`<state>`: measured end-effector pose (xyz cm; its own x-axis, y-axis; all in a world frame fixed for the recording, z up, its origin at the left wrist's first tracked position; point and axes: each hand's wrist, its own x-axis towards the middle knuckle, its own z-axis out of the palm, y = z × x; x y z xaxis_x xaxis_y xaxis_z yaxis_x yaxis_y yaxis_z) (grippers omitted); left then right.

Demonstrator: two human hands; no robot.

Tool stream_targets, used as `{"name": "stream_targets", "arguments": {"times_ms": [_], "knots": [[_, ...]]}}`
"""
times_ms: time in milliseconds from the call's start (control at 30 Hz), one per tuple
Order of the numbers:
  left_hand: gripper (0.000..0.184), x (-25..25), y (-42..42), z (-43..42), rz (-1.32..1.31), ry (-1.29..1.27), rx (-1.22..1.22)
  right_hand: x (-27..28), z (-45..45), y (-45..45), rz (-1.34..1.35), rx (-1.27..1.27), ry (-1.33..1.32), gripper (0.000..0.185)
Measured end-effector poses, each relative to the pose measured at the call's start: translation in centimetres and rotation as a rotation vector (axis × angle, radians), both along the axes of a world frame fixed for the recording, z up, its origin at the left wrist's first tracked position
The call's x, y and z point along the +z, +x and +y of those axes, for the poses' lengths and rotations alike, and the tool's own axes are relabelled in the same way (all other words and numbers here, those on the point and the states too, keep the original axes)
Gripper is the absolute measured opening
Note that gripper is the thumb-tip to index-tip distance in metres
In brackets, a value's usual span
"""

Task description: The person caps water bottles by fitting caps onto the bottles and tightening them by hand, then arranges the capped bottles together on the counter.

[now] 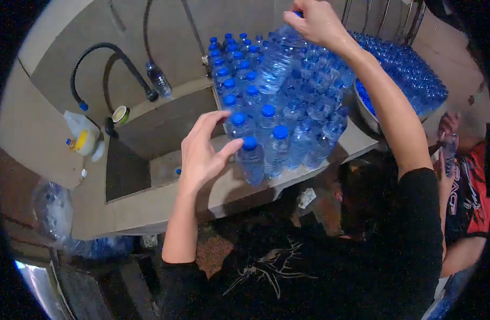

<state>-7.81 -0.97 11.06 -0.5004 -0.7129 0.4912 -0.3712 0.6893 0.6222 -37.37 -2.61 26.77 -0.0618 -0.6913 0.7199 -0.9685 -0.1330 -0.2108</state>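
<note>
Clear bottle [277, 64] is hanging from our right hand [321, 24], which is clasping its top; its long axis is slanting down and leftward in our view. We cannot tell whether its base is touching the blue-capped bottles [278, 153] standing on the counter [357, 141]. Our left hand [206, 152], unclenched, is spreading beside the front-left ones, lying below and left of the bottle, well apart; our right is the nearer.

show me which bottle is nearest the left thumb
The capped bottle at the front row's left end. Its blue cap sits just beside the thumb of the left hand; other bottles in the group are farther back or to the right.
</note>
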Motion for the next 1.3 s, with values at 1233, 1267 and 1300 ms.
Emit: {"name": "stream_targets", "arguments": {"times_ms": [1233,1267,1300], "knots": [[0.081,-21.5,-7.3,-4.1,1.081,0.924,-0.332,-29.3,17.1,14.4,-0.434,0.23,0.51,0.027],[0.081,-22.2,-7.4,-4.6,1.098,0.957,-0.354,-31.4,15.6,14.6,-0.487,0.169,0.435,0.026],[0.082,-23.0,-7.4,-5.0,1.102,0.982,-0.369,-32.8,14.7,14.9,-0.539,0.106,0.355,0.026]]}}
